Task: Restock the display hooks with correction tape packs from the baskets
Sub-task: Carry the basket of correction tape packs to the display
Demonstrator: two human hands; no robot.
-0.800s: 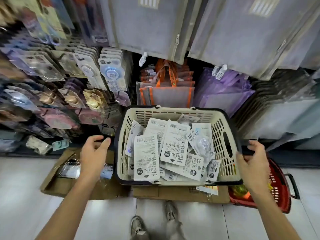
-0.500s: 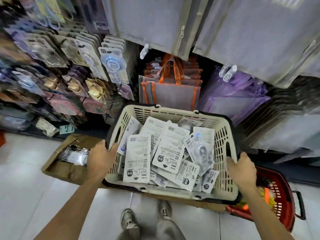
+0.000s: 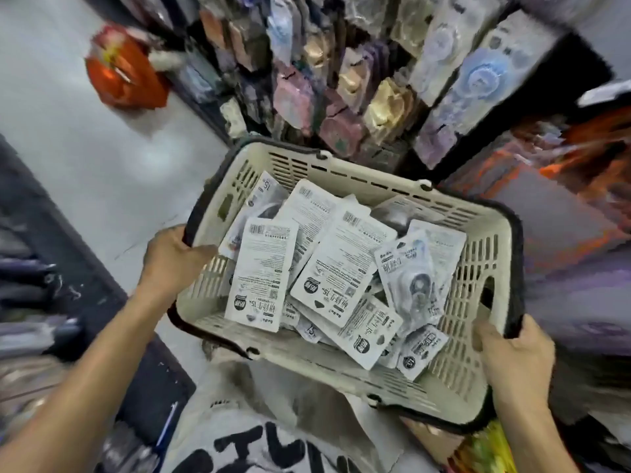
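Observation:
A cream plastic basket (image 3: 345, 172) with a black rim is held off the floor in front of my body, tilted. Several white correction tape packs (image 3: 336, 264) lie loose inside it, most of them back side up. My left hand (image 3: 170, 254) grips the basket's left rim. My right hand (image 3: 512, 356) grips its right rim near the handle slot. Display hooks with hanging packs (image 3: 386, 80) fill the rack beyond the basket, blurred by motion.
A red basket (image 3: 124, 68) sits on the pale floor at the upper left. Orange and grey bags (image 3: 563, 165) hang to the right of the rack. Dark shelving runs along the left edge. My printed shirt (image 3: 273, 431) fills the bottom centre.
Both hands closed on the basket's sides and lifted it off the cardboard boxes. The view swung left, so the rack now lies ahead and the floor to the left.

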